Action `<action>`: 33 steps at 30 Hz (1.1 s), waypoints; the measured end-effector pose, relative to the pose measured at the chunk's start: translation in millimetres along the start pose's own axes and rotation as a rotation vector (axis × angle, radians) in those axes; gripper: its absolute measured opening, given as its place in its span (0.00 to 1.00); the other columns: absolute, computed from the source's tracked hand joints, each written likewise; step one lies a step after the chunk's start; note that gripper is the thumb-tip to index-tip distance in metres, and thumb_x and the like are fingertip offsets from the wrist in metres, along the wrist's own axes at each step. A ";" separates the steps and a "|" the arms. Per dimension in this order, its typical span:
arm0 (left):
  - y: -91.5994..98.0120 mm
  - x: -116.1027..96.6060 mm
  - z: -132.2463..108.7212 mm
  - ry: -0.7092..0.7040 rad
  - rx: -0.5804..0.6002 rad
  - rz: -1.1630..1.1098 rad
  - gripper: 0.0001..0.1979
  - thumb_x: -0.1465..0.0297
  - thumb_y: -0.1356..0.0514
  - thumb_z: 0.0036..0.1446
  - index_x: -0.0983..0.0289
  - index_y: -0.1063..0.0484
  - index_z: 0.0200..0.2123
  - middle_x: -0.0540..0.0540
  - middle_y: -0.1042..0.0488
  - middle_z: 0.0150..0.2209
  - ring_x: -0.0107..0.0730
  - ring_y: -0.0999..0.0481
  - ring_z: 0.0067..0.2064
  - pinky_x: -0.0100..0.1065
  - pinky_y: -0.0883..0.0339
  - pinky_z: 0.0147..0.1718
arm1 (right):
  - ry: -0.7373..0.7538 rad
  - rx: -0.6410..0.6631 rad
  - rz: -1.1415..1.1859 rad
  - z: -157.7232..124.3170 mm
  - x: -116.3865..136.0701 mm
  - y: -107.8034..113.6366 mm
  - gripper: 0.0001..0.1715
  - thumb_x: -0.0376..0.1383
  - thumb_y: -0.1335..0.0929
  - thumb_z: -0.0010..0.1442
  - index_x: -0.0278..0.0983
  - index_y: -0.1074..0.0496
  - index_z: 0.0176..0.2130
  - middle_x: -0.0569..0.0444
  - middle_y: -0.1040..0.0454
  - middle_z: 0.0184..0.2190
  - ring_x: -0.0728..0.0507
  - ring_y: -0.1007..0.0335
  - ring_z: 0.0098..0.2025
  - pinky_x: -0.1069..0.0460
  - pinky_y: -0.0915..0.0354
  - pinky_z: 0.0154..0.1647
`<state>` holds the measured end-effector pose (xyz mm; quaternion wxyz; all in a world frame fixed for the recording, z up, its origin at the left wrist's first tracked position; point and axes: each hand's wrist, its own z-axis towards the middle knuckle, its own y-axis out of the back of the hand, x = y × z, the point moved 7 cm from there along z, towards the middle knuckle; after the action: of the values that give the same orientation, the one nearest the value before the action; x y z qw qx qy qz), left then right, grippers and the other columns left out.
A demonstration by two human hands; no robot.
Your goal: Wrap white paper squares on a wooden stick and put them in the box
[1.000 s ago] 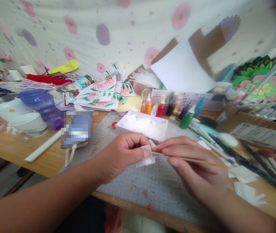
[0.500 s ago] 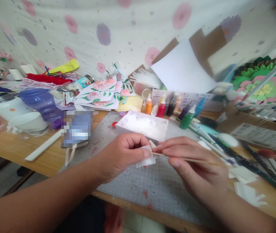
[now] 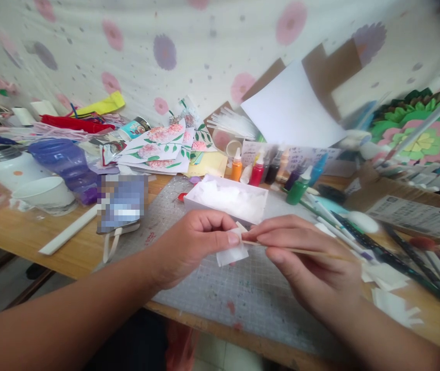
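Note:
My left hand [image 3: 194, 245] is closed, pinching a small white paper piece [image 3: 233, 252] between thumb and fingers. My right hand [image 3: 307, 260] is closed on a thin wooden stick [image 3: 305, 251], whose tip meets the paper at my left fingertips. Both hands hover just above a grey gridded cutting mat [image 3: 243, 296] near the table's front edge. A shallow white box [image 3: 227, 200] filled with white paper bits sits right behind my hands.
Small paint bottles [image 3: 257, 172] stand behind the box. Pens and brushes [image 3: 359, 232] lie to the right beside white paper cut-outs [image 3: 393, 304]. At the left are a white cup [image 3: 45, 195], a purple bottle [image 3: 67, 164], a white jar [image 3: 6, 166] and flower cards [image 3: 158, 147].
The white paper piece now hangs a little lower from my left fingertips. Both hands stay in nearly the same place; the view has shifted slightly.

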<state>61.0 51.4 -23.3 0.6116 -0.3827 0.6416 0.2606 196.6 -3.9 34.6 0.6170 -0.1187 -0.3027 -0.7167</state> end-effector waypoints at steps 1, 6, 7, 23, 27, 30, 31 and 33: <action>0.3 0.0 0.1 0.001 -0.005 -0.003 0.08 0.66 0.35 0.51 0.66 0.27 0.27 0.48 0.31 0.24 0.23 0.36 0.28 0.29 0.45 0.28 | -0.003 -0.001 0.007 0.1 -0.4 -0.1 0.11 0.24 0.32 0.58 0.35 0.24 0.39 0.47 0.20 0.34 0.47 0.23 0.39 0.52 0.26 0.40; 1.9 0.6 0.0 -0.001 -0.010 0.031 0.10 0.65 0.34 0.51 0.66 0.27 0.27 0.47 0.32 0.25 0.24 0.37 0.29 0.29 0.46 0.29 | -0.022 -0.014 0.023 -0.3 -3.7 0.2 0.12 0.24 0.32 0.57 0.36 0.23 0.39 0.48 0.20 0.34 0.46 0.23 0.39 0.51 0.26 0.40; 2.3 1.0 -0.1 0.001 -0.009 0.038 0.10 0.65 0.34 0.51 0.66 0.27 0.27 0.47 0.32 0.25 0.24 0.37 0.29 0.29 0.46 0.29 | -0.027 -0.013 0.022 -0.3 -4.2 0.3 0.12 0.25 0.32 0.57 0.37 0.23 0.39 0.49 0.20 0.34 0.46 0.23 0.39 0.51 0.26 0.39; 3.9 -1.3 -0.4 0.005 -0.047 0.083 0.09 0.65 0.36 0.51 0.64 0.29 0.26 0.48 0.34 0.24 0.26 0.38 0.28 0.30 0.46 0.28 | -0.040 0.015 0.024 2.0 -2.8 -1.2 0.12 0.24 0.32 0.57 0.37 0.23 0.38 0.49 0.20 0.33 0.45 0.22 0.37 0.50 0.26 0.38; 5.9 -1.6 0.2 -0.022 -0.055 0.133 0.09 0.65 0.37 0.53 0.65 0.30 0.26 0.48 0.34 0.24 0.26 0.39 0.28 0.30 0.46 0.28 | -0.026 0.024 0.000 2.8 -2.3 -1.7 0.11 0.23 0.32 0.56 0.35 0.23 0.37 0.48 0.20 0.33 0.45 0.22 0.37 0.51 0.26 0.38; 8.2 -5.6 0.2 -0.074 -0.079 0.227 0.10 0.65 0.38 0.55 0.65 0.31 0.26 0.47 0.35 0.24 0.26 0.39 0.28 0.30 0.47 0.28 | -0.030 0.027 -0.038 3.0 -3.2 -2.1 0.10 0.24 0.32 0.56 0.36 0.24 0.36 0.50 0.20 0.32 0.45 0.22 0.37 0.50 0.25 0.38; 8.6 -7.8 -0.1 -0.094 -0.088 0.271 0.10 0.65 0.39 0.55 0.65 0.31 0.26 0.47 0.36 0.24 0.25 0.40 0.28 0.30 0.47 0.28 | -0.028 0.027 -0.049 2.9 -3.3 -2.1 0.11 0.24 0.32 0.56 0.37 0.24 0.37 0.51 0.20 0.31 0.44 0.22 0.37 0.49 0.25 0.38; 8.2 -12.1 -0.9 -0.119 -0.100 0.363 0.11 0.65 0.40 0.56 0.65 0.31 0.26 0.47 0.37 0.23 0.25 0.41 0.27 0.30 0.47 0.27 | -0.029 0.026 -0.063 2.8 -3.8 -2.2 0.11 0.24 0.32 0.57 0.39 0.24 0.37 0.52 0.20 0.31 0.44 0.22 0.37 0.49 0.25 0.37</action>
<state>53.4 57.4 -12.4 0.5715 -0.2745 0.6491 0.4203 194.7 1.0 34.1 0.5911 -0.1115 -0.3243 -0.7301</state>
